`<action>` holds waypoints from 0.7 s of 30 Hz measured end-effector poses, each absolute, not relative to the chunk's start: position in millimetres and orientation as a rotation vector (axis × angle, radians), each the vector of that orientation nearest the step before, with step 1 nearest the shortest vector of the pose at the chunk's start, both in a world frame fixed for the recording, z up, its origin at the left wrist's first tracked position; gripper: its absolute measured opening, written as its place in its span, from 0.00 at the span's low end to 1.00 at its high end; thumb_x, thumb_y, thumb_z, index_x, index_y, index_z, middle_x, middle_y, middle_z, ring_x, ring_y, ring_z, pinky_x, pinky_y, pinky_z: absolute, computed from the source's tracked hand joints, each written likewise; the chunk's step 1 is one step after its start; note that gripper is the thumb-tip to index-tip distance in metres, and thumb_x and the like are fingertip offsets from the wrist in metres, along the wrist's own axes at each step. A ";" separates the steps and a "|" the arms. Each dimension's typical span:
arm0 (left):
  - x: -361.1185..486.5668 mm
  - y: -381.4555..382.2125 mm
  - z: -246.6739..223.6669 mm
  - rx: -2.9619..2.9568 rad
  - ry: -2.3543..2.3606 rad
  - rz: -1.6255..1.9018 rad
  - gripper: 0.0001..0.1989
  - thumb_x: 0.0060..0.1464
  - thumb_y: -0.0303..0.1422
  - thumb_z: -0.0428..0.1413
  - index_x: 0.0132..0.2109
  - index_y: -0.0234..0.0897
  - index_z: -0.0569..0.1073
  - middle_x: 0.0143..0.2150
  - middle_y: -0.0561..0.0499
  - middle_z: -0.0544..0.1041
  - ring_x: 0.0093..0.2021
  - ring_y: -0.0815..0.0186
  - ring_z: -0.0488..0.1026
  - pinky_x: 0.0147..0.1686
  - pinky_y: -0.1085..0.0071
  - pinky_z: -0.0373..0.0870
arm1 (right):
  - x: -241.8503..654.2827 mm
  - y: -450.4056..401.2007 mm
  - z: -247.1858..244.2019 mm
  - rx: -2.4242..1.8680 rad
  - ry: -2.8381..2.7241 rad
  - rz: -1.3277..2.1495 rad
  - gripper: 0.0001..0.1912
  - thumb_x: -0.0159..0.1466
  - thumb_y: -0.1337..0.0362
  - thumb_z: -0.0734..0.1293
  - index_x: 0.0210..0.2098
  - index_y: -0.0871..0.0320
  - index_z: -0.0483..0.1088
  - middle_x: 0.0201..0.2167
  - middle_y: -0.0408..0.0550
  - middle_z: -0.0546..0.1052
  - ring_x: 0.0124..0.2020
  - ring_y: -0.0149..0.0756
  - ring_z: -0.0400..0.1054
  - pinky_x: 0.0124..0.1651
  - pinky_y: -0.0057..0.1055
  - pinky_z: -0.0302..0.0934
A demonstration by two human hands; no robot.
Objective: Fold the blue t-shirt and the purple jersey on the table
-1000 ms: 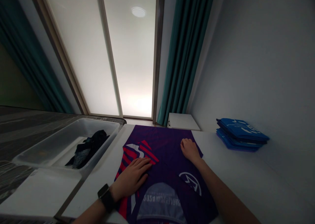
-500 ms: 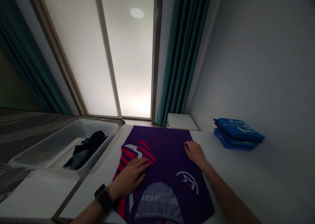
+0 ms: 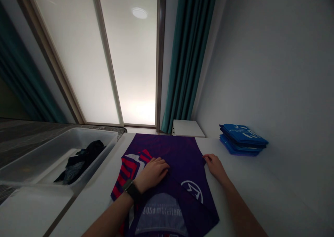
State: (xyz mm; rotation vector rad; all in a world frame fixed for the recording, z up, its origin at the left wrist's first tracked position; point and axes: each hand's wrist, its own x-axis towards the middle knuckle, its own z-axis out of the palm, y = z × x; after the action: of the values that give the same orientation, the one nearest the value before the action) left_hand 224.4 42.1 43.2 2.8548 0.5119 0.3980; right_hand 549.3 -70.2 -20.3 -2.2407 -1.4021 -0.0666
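Note:
A purple sports shirt (image 3: 180, 150) with red stripes, a white round logo and a grey panel lies spread on the white table. The lettering on its grey panel includes "2024" and reads upside down. My left hand (image 3: 153, 172), with a dark watch (image 3: 132, 191) on its wrist, rests on the middle of the shirt, palm down and fingers lightly bent over the fabric. At the shirt's right edge, my right hand (image 3: 216, 168) pinches a bit of the cloth between thumb and fingertips.
On the left stands a translucent plastic bin (image 3: 111, 139) holding dark clothing (image 3: 80, 162). A stack of folded blue bags or packets (image 3: 242, 139) sits at the right, by the wall. Behind the table are a low white cabinet (image 3: 188, 128), a teal curtain (image 3: 185, 63) and frosted doors (image 3: 130, 73).
My left hand has slid across the shirt toward its middle. My right hand has moved outward to the shirt's right edge and closed on it. The view has turned slightly right.

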 end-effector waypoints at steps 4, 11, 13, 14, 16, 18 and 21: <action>238.7 47.2 27.3 2.855 0.553 0.421 0.09 0.63 0.30 0.49 0.41 0.40 0.74 0.40 0.50 0.75 0.43 0.61 0.71 0.48 0.61 0.63 | 548.7 -75.8 -21.5 -2.239 -1.387 -0.075 0.17 0.65 0.63 0.54 0.38 0.57 0.74 0.38 0.49 0.76 0.43 0.38 0.68 0.49 0.32 0.58; 235.3 48.1 8.4 2.761 0.542 0.543 0.09 0.63 0.29 0.49 0.42 0.41 0.74 0.41 0.51 0.74 0.43 0.63 0.69 0.49 0.63 0.63 | 538.8 -74.4 -25.3 -2.308 -1.377 -0.097 0.16 0.65 0.55 0.58 0.36 0.54 0.74 0.38 0.50 0.73 0.44 0.43 0.65 0.47 0.37 0.55; 234.8 49.0 7.8 2.747 0.538 0.533 0.08 0.63 0.29 0.49 0.42 0.41 0.74 0.42 0.51 0.74 0.44 0.63 0.69 0.49 0.63 0.63 | 536.6 -73.1 -26.3 -2.348 -1.383 -0.123 0.15 0.65 0.54 0.59 0.35 0.55 0.73 0.38 0.50 0.73 0.44 0.43 0.64 0.46 0.37 0.55; 234.9 49.4 7.7 2.745 0.540 0.524 0.08 0.63 0.29 0.50 0.42 0.41 0.74 0.42 0.51 0.74 0.44 0.63 0.68 0.49 0.63 0.63 | 535.8 -72.6 -26.6 -2.367 -1.387 -0.135 0.15 0.65 0.54 0.59 0.34 0.55 0.73 0.38 0.50 0.72 0.44 0.43 0.64 0.46 0.37 0.55; 235.5 49.8 7.8 2.749 0.542 0.503 0.08 0.62 0.29 0.50 0.41 0.41 0.74 0.42 0.51 0.74 0.44 0.62 0.68 0.48 0.64 0.63 | 535.1 -71.7 -27.1 -2.391 -1.390 -0.149 0.14 0.65 0.55 0.59 0.34 0.55 0.72 0.38 0.49 0.72 0.44 0.43 0.63 0.46 0.37 0.54; 235.8 50.0 8.0 2.755 0.537 0.490 0.08 0.62 0.28 0.50 0.41 0.41 0.74 0.41 0.51 0.74 0.44 0.63 0.68 0.48 0.64 0.63 | 535.2 -71.3 -27.3 -2.402 -1.394 -0.150 0.13 0.65 0.56 0.59 0.33 0.55 0.71 0.38 0.49 0.71 0.44 0.43 0.63 0.45 0.37 0.54; 235.4 50.2 8.4 2.749 0.516 0.489 0.08 0.62 0.27 0.50 0.40 0.40 0.73 0.41 0.52 0.74 0.44 0.63 0.69 0.49 0.64 0.62 | 535.8 -71.2 -27.1 -2.413 -1.397 -0.155 0.12 0.65 0.57 0.60 0.33 0.55 0.71 0.38 0.49 0.71 0.44 0.43 0.63 0.45 0.37 0.54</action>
State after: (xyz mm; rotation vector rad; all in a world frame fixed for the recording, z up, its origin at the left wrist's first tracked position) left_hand 235.4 50.2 8.4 2.7490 0.5161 0.4891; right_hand 535.8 -71.2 -27.1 -2.4131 -1.3974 -0.1547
